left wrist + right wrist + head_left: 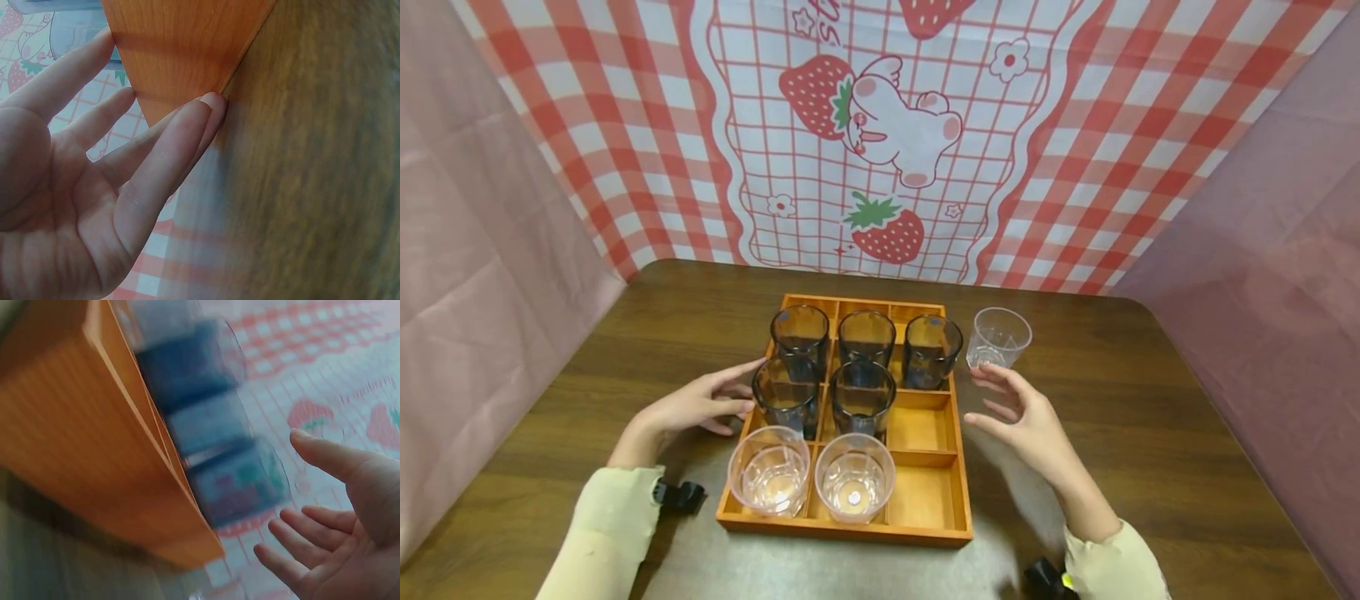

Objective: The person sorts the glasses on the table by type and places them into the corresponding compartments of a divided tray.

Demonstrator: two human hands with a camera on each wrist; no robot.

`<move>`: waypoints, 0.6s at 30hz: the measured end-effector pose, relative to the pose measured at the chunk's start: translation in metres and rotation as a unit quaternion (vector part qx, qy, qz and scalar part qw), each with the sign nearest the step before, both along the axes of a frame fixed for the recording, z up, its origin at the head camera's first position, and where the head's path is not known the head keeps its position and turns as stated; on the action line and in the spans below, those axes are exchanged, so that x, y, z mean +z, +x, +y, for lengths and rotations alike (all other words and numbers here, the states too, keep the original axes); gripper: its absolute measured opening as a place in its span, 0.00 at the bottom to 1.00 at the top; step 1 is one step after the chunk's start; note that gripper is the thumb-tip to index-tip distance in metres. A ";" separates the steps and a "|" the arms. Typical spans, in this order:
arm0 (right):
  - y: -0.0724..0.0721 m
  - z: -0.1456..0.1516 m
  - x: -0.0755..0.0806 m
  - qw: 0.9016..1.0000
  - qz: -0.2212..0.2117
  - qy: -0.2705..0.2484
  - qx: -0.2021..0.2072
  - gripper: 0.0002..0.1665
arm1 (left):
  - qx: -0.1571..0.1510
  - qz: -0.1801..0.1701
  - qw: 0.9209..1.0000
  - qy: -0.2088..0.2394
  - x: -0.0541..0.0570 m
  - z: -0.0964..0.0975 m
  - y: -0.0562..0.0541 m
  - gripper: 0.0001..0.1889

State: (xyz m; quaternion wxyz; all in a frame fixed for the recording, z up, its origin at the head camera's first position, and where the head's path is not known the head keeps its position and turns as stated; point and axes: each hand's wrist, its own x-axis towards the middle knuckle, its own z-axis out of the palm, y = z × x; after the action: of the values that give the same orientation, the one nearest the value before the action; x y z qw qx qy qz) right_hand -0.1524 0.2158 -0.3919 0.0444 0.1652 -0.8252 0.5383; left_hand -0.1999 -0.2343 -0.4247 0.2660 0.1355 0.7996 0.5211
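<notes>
My left hand [694, 405] rests its fingertips against the left side of a divided wooden tray [917, 534]; the left wrist view shows its fingers [164, 147] extended along the orange-brown wall. My right hand [1028, 427] is off the tray's right side, fingers spread and slightly bent, holding nothing. Just beyond its fingertips a clear plastic cup [1000, 327] stands on the table, the fingers overlapping its base in the head view. Inside the tray several dark tinted glasses [863, 398] stand in the back and middle rows. Two clear cups, one left [770, 471] and one central [855, 477], occupy the front row.
The dark wooden table [1120, 400] reaches back to a red-and-white checked cloth [655, 125] with strawberry prints. Pink cloth hangs on the left [497, 250] and right [1262, 275]. Thin dividers split the tray into square compartments.
</notes>
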 end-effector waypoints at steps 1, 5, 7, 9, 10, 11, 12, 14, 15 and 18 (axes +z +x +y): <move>-0.003 0.005 0.000 1.000 0.000 -0.001 -0.015 0.39 | 0.000 0.001 1.000 0.000 0.000 0.000 0.000 0.40; -0.012 0.024 0.000 0.996 -0.025 0.016 -0.085 0.41 | 0.004 -0.003 1.000 -0.001 -0.001 0.000 0.000 0.40; -0.017 0.031 0.000 0.991 -0.039 0.028 -0.122 0.42 | 0.002 -0.002 1.000 0.000 -0.002 -0.001 -0.001 0.40; -0.022 0.036 -0.001 0.986 -0.050 0.034 -0.152 0.43 | 0.000 0.000 1.000 0.001 -0.002 -0.001 -0.002 0.40; -0.025 0.039 -0.002 0.984 -0.053 0.035 -0.165 0.45 | -0.001 0.000 1.000 0.001 -0.002 -0.002 -0.002 0.40; -0.028 0.041 -0.004 0.983 -0.054 0.036 -0.174 0.46 | -0.003 0.002 1.000 0.002 -0.002 -0.002 -0.002 0.40; -0.031 0.043 -0.005 0.981 -0.059 0.037 -0.181 0.48 | -0.004 0.003 1.000 0.002 -0.002 -0.002 -0.002 0.40; -0.037 0.047 -0.009 0.979 -0.070 0.033 -0.189 0.51 | -0.004 0.003 1.000 0.003 -0.001 -0.002 -0.001 0.40; -0.040 0.049 -0.010 0.978 -0.078 0.029 -0.189 0.52 | -0.005 0.003 1.000 0.004 -0.001 -0.001 -0.001 0.40; -0.049 0.053 -0.015 0.978 -0.098 0.019 -0.185 0.55 | -0.006 0.002 1.000 0.006 0.000 -0.001 0.000 0.41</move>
State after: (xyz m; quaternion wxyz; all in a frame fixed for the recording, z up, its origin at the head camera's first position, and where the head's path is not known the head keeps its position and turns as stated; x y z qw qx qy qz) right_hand -0.2015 0.2690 -0.4072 0.0590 -0.0431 -0.8521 0.5182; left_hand -0.2001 -0.2348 -0.4245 0.2667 0.1434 0.7961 0.5240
